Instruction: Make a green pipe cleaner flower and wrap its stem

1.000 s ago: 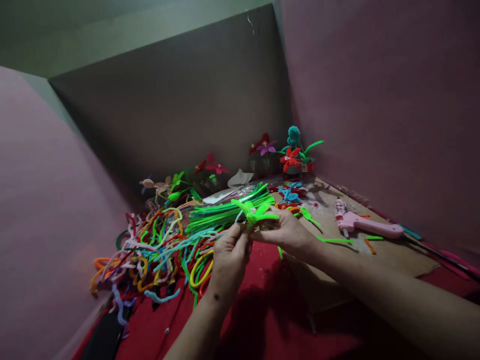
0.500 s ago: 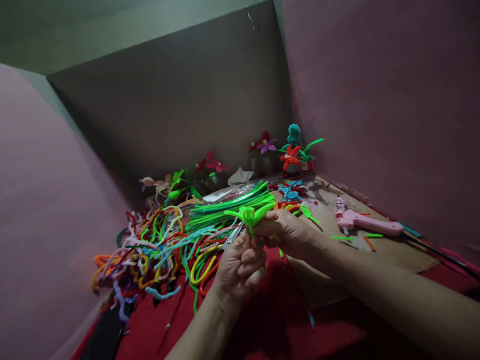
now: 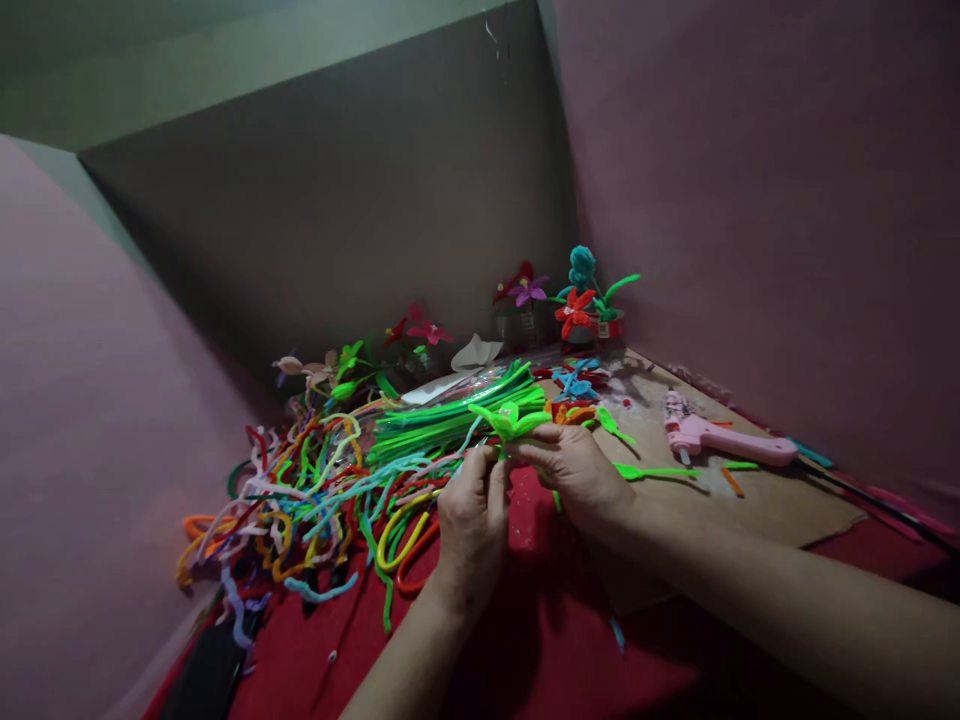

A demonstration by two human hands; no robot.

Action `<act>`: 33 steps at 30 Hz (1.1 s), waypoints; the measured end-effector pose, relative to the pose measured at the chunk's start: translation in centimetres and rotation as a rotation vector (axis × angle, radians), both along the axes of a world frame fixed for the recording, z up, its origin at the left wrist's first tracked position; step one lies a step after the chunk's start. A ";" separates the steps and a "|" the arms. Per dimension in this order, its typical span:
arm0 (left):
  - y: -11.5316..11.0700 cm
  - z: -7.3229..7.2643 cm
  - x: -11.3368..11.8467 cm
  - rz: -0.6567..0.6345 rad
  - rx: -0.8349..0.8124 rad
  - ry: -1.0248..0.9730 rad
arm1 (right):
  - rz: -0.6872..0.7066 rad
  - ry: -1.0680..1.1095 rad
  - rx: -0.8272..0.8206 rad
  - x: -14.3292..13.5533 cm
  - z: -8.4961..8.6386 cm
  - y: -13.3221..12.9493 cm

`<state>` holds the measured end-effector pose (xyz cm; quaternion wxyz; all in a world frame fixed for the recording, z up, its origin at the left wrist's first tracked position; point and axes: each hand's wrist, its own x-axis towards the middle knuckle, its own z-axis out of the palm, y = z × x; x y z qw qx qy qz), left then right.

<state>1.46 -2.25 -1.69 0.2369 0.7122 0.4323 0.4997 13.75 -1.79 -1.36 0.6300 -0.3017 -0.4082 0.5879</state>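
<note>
A bright green pipe-cleaner flower (image 3: 510, 422) with spread petals is held up between both hands. My left hand (image 3: 474, 500) pinches just under its base, with a bit of scissors metal showing beside the fingertips. From the right, my right hand (image 3: 574, 468) has its fingers closed on the flower's underside and right petal. Behind the flower lies a bundle of green pipe cleaners (image 3: 427, 428). The flower's stem is mostly hidden by the fingers.
Tangled colourful pipe cleaners (image 3: 330, 500) fill the left. A pink glue gun (image 3: 720, 437) rests on cardboard (image 3: 757, 515) at the right, near a green leaf piece (image 3: 616, 425). Finished flowers (image 3: 576, 308) stand at the back; a black phone-like object (image 3: 206, 670) lies front left.
The green flower has tilted, its petals now more spread towards the camera. My left hand has turned, its fingers less curled towards the camera. The view has shifted slightly.
</note>
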 end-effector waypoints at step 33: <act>-0.6 1.6 -0.3 -0.676 -0.747 -0.640 | 0.271 0.096 0.069 0.8 0.5 -0.3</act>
